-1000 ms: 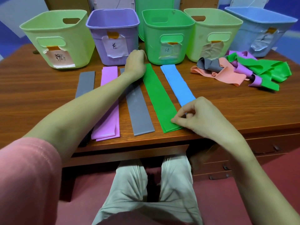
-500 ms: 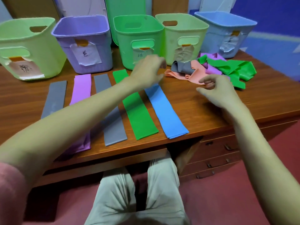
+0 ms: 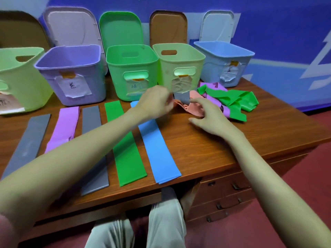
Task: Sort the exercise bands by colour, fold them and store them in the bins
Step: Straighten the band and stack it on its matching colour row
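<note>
Wooden desk (image 3: 206,151) before a blue wall | both hands are reaching into the tangled band pile (image 3: 227,101) by the bins (image 3: 180,68) | left hand (image 3: 154,102) blurred, grip unclear | right hand (image 3: 209,117) is spreading loose fingers over a salmon band (image 3: 195,108)

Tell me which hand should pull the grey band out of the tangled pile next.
Probably the left hand: its fingertips are already at the grey band on the pile's near-left edge. The right hand hovers open nearer the salmon band.

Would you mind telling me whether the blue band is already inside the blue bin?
No, the blue band lies flat on the desk.
</note>
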Available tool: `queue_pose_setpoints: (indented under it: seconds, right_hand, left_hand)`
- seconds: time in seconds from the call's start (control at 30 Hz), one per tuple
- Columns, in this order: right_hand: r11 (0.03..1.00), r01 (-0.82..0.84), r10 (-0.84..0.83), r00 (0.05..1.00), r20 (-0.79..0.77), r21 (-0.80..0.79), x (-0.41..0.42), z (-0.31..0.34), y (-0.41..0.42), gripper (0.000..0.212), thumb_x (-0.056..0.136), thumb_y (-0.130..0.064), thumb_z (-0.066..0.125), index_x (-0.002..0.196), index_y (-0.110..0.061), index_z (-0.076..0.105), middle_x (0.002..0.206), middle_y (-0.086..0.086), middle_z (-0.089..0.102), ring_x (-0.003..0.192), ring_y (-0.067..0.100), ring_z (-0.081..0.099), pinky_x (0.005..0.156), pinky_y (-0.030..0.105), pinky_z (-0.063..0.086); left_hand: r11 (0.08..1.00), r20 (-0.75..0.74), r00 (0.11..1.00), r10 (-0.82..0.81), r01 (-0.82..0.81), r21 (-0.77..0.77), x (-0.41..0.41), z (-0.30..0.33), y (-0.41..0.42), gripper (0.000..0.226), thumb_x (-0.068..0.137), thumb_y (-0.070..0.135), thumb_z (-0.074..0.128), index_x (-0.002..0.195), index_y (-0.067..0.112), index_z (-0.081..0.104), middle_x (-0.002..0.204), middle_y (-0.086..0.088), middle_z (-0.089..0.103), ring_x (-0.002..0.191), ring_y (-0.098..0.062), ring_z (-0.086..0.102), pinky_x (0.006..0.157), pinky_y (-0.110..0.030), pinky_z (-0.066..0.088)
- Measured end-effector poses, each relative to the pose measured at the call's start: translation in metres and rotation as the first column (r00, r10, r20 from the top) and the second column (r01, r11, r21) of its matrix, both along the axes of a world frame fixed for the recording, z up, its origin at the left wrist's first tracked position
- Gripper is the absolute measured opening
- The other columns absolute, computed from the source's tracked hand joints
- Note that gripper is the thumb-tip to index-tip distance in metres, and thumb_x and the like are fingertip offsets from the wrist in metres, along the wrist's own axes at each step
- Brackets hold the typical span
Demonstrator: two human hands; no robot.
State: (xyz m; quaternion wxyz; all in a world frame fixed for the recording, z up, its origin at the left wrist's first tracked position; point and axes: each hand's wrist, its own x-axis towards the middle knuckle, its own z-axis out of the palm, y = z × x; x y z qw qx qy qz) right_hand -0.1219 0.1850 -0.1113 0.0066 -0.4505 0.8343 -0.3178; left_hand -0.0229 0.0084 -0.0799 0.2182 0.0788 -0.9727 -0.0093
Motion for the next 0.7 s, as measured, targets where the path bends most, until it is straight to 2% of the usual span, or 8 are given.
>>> queue_pose_setpoints:
  seconds: [0.07,0.13,0.2,0.3,0.43,0.5,0.6,0.7]
  right_hand:
    - [0.999,-0.049,0.049,0.999,0.017,-0.011,-0.002,0.0,0.003,0.068,0.076,-0.025,0.075,0.136,-0.024,0.044,0.137,0.006,0.048,0.126,0.023,0.045,0.107,0.043,0.037]
    - [0.996,-0.065,0.065,0.998,-0.007,-0.058,-0.002,0.0,0.004,0.063,0.078,-0.026,0.075,0.134,-0.024,0.047,0.133,0.007,0.049,0.125,0.021,0.044,0.107,0.036,0.036]
    - [0.991,-0.047,0.044,0.999,-0.03,-0.122,-0.002,0.001,0.003,0.055,0.08,-0.027,0.073,0.13,-0.022,0.053,0.127,0.008,0.051,0.121,0.02,0.045,0.1,0.027,0.033]
    - [0.976,-0.038,0.036,0.999,-0.012,-0.213,-0.002,0.003,0.001,0.044,0.081,-0.025,0.071,0.123,-0.017,0.06,0.122,0.007,0.053,0.116,0.018,0.048,0.097,0.024,0.035]
    - [0.918,-0.043,0.049,0.999,0.005,-0.393,-0.001,0.016,0.001,0.015,0.086,-0.01,0.063,0.098,-0.013,0.071,0.098,0.002,0.063,0.094,0.011,0.054,0.081,0.014,0.039]
    - [0.896,-0.032,0.048,0.998,0.026,-0.444,-0.001,0.024,0.004,0.013,0.085,-0.011,0.065,0.081,-0.024,0.066,0.078,-0.007,0.063,0.075,0.003,0.053,0.07,0.019,0.04]
    - [0.912,-0.07,0.103,0.993,0.062,-0.403,-0.008,0.035,0.01,0.029,0.082,-0.012,0.07,0.064,-0.032,0.056,0.064,-0.017,0.056,0.064,-0.006,0.05,0.066,0.017,0.039]
    - [0.956,-0.157,0.19,0.975,0.115,-0.249,-0.014,0.038,0.014,0.01,0.079,-0.013,0.074,0.076,-0.017,0.066,0.075,-0.003,0.066,0.07,0.004,0.056,0.07,0.027,0.045]
  left_hand:
    - [0.995,-0.124,0.988,-0.093,0.089,-0.034,0.012,0.008,0.013,0.019,0.084,0.027,0.054,0.082,0.01,0.063,0.083,-0.01,0.063,0.084,-0.03,0.058,0.067,-0.038,0.047]
    - [0.988,-0.253,0.955,-0.153,0.156,-0.005,0.021,0.016,0.024,0.017,0.084,0.027,0.054,0.082,0.011,0.062,0.082,-0.006,0.063,0.082,-0.027,0.058,0.067,-0.037,0.046]
    - [0.975,-0.358,0.919,-0.165,0.206,0.08,0.024,0.024,0.035,0.018,0.083,0.026,0.054,0.083,0.01,0.063,0.08,-0.004,0.065,0.078,-0.022,0.059,0.068,-0.035,0.047]
    - [0.922,-0.477,0.869,-0.129,0.283,0.265,0.022,0.037,0.048,0.015,0.08,0.019,0.058,0.084,0.008,0.066,0.08,-0.002,0.067,0.073,-0.013,0.06,0.067,-0.026,0.049]
    - [0.825,-0.579,0.815,-0.023,0.342,0.449,0.018,0.049,0.053,0.008,0.082,0.014,0.06,0.081,0.007,0.063,0.075,0.004,0.063,0.07,-0.002,0.055,0.067,-0.019,0.044]
    - [0.774,-0.622,0.783,0.036,0.371,0.512,0.017,0.052,0.049,0.005,0.084,0.012,0.061,0.081,0.013,0.063,0.073,0.009,0.061,0.07,-0.003,0.056,0.067,-0.022,0.046]
    - [0.708,-0.643,0.756,0.119,0.39,0.589,0.017,0.056,0.043,0.007,0.084,0.01,0.064,0.083,0.015,0.069,0.074,0.012,0.065,0.07,-0.001,0.06,0.069,-0.02,0.05]
    - [0.628,-0.652,0.726,0.22,0.406,0.664,0.016,0.064,0.038,0.011,0.087,0.015,0.065,0.081,0.01,0.071,0.07,0.005,0.066,0.066,-0.002,0.057,0.066,-0.025,0.048]
